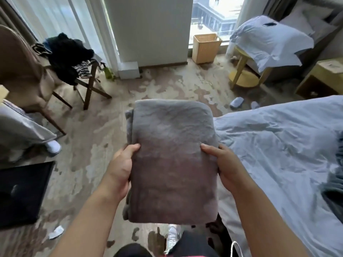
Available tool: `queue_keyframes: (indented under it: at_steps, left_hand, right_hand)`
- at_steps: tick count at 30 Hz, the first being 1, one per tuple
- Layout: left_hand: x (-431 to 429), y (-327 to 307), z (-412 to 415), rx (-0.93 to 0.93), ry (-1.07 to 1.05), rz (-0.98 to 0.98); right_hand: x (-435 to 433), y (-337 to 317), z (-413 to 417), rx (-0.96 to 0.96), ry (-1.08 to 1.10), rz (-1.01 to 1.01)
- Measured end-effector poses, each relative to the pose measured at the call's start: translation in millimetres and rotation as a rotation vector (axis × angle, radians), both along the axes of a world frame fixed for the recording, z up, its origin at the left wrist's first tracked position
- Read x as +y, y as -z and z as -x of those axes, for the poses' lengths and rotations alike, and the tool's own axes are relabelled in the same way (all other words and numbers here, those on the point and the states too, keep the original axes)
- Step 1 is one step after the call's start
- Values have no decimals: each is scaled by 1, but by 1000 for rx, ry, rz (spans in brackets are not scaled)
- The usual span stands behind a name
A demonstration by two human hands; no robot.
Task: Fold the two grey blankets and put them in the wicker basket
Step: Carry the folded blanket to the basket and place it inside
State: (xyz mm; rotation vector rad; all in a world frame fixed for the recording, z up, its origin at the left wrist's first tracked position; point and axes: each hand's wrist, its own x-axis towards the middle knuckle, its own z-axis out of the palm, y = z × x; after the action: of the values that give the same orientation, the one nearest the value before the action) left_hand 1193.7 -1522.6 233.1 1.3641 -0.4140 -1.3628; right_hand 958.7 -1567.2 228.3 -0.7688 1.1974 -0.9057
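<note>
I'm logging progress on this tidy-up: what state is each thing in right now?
grey blanket: folded, held in the air.
left hand: grips the blanket's left edge.
right hand: grips its right edge.
wicker basket: upright, contents not visible.
duvet: rumpled.
dark clothes: heaped, unfolded.

One folded grey blanket (172,154); two hands, left hand (120,169) and right hand (226,167); one wicker basket (205,48); one bed (278,145).
</note>
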Motion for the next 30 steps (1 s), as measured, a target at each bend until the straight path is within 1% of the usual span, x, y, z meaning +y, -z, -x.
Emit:
queue_keyframes:
  at_steps: [3,6,10,13,15,20,22,25,27,30]
  left_hand:
    - [-76,-14,-23,-9,-50,0]
    - [-160,-11,-40,-21,-44,-19]
    - [-300,10,-50,-70,31,-60]
    - [-420,23,-46,-61,150,-71]
    - [-498,26,-34,-82,243,-103]
    - [-677,20,28,-127,469,-77]
    - [-733,20,54,-125,540,-55]
    - [-826,29,86,-108,660,-70]
    - [-894,36,102,-124,644,-78]
    - [-998,34,110,-193,543,-64]
  right_hand:
    - [-82,-10,-22,-7,-32,1]
    - [-163,0,-39,26,-41,-21]
    - [-280,21,-53,69,45,-82]
    - [-375,22,-49,106,103,-82]
    - [-433,14,-37,136,188,-81]
    - [-556,1,11,150,462,-79]
    - [-599,3,33,141,559,-99]
    - [-687,20,64,136,654,-124]
    - [-759,32,79,122,659,-117]
    - [-883,35,90,68,579,-108]
